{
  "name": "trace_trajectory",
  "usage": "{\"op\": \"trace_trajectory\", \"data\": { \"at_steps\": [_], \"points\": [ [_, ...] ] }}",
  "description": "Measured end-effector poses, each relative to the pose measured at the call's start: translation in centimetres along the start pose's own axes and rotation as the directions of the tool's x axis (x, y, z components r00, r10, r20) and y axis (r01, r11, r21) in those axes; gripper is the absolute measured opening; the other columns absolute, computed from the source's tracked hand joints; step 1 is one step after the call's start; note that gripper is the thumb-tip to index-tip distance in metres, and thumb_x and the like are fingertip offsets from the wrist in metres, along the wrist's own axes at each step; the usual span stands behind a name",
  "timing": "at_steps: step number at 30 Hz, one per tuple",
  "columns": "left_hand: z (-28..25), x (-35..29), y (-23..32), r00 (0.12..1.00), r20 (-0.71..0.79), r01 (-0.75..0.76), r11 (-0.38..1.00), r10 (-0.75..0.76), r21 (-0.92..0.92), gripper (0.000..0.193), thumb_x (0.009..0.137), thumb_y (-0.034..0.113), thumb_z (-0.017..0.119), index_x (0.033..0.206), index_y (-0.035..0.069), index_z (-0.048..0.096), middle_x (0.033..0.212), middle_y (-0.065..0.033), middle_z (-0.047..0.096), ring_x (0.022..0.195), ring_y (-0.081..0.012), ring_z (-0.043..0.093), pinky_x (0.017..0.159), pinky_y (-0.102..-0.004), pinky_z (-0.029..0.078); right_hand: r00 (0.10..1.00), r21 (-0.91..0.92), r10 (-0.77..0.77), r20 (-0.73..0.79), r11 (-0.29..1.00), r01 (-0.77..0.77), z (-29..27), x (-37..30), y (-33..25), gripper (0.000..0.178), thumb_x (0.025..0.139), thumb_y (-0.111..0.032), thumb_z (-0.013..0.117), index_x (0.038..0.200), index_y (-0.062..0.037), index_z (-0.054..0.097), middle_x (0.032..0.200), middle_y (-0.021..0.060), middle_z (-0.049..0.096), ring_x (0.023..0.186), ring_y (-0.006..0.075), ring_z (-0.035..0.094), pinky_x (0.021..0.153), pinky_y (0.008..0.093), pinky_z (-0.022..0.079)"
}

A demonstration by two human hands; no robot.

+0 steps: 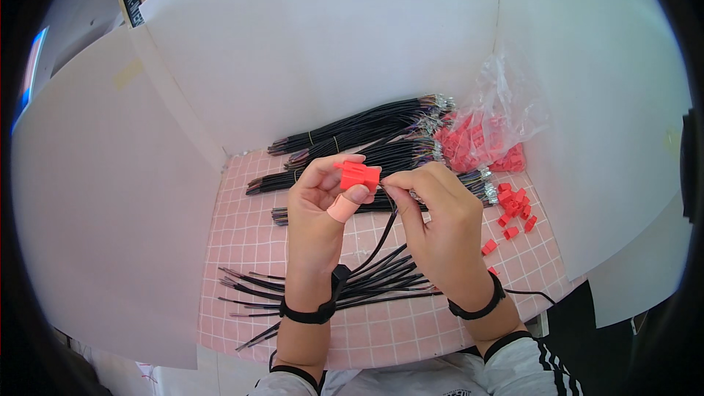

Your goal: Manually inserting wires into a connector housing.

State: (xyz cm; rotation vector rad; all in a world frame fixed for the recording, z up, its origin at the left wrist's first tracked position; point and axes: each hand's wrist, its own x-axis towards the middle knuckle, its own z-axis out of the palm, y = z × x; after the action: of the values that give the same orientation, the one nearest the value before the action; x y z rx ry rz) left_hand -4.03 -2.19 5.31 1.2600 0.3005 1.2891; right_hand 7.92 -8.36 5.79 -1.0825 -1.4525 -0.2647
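Between the thumb and fingers of my left hand [315, 205] is a red plastic connector housing [359, 175], held up over the middle of the table. A light bandage-like wrap [342, 208] covers part of that thumb. My right hand [440, 213] is closed in a pinch at the housing's right end, on the end of a black cable [383, 238]. The cable hangs down from the fingertips toward the loose cables. How far its wire ends reach into the housing is hidden by the fingers.
Bundled black cables [367, 121] with metal-tipped ends lie behind my hands. Loose black cables [367, 290] spread across the pink checked tabletop [411, 334] in front. At the right are a clear bag [488, 128] of red housings and several loose red housings [513, 202]. White panels [352, 37] enclose the table.
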Motion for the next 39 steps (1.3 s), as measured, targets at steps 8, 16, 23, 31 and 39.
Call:
{"op": "trace_trajectory", "data": {
  "at_steps": [8, 16, 23, 31, 39],
  "points": [
    [0.9, -0.4, -0.7, 0.996, -0.012, -0.087, 0.994, 0.086, -0.060, 0.029, 0.075, -0.003, 0.060, 0.103, -0.001, 0.050, 0.093, -0.0135, 0.059, 0.081, -0.0153, 0.059, 0.072, -0.0265, 0.051, 0.995, 0.036, -0.039, -0.087, 0.998, 0.042, 0.5, 0.1, 0.4, 0.008, 0.072, 0.003, 0.059, 0.078, -0.0014, 0.056, 0.067, 0.0081, 0.050, 0.058, 0.0231, 0.048, 0.050, 0.0307, 0.039],
    [1.0, -0.5, -0.4, 0.998, -0.037, -0.064, 0.978, 0.058, -0.196, 0.029, 0.079, -0.001, 0.057, 0.105, 0.001, 0.046, 0.096, -0.0137, 0.057, 0.089, -0.0176, 0.058, 0.076, -0.0276, 0.050, 0.997, 0.269, 0.039, -0.070, 0.963, -0.019, 0.7, 0.4, 0.9, 0.008, 0.073, 0.003, 0.061, 0.079, -0.0014, 0.056, 0.073, 0.0086, 0.057, 0.062, 0.0192, 0.056, 0.055, 0.0258, 0.044],
    [1.3, -0.5, -0.7, 0.996, -0.041, -0.080, 0.982, 0.074, -0.174, 0.029, 0.077, -0.004, 0.058, 0.103, 0.002, 0.047, 0.097, -0.0141, 0.057, 0.093, -0.0190, 0.057, 0.079, -0.0278, 0.048, 0.995, 0.273, 0.104, 0.007, 0.957, -0.102, 0.1, 0.5, 1.1, 0.007, 0.076, 0.000, 0.059, 0.081, -0.0002, 0.054, 0.073, 0.0094, 0.057, 0.063, 0.0203, 0.056, 0.058, 0.0263, 0.044],
    [1.1, -0.4, -1.1, 0.993, 0.027, -0.114, 0.988, 0.117, -0.101, 0.030, 0.074, -0.006, 0.059, 0.101, 0.002, 0.048, 0.095, -0.0143, 0.057, 0.092, -0.0179, 0.057, 0.079, -0.0272, 0.046, 0.977, 0.314, 0.197, 0.087, 0.925, -0.214, -0.4, 0.5, 0.9, 0.007, 0.076, -0.002, 0.059, 0.082, 0.0005, 0.055, 0.074, 0.0085, 0.058, 0.064, 0.0167, 0.056, 0.059, 0.0251, 0.043],
    [0.9, -0.4, -1.1, 0.989, 0.017, -0.142, 0.984, 0.145, -0.107, 0.030, 0.078, 0.002, 0.059, 0.104, 0.005, 0.046, 0.099, -0.0151, 0.058, 0.095, -0.0185, 0.057, 0.080, -0.0276, 0.049, 0.964, 0.458, 0.244, 0.107, 0.849, -0.265, -0.4, 0.4, 1.4, 0.008, 0.073, -0.001, 0.061, 0.080, 0.0003, 0.057, 0.073, 0.0073, 0.058, 0.064, 0.0144, 0.057, 0.059, 0.0240, 0.043]
  ]
}}
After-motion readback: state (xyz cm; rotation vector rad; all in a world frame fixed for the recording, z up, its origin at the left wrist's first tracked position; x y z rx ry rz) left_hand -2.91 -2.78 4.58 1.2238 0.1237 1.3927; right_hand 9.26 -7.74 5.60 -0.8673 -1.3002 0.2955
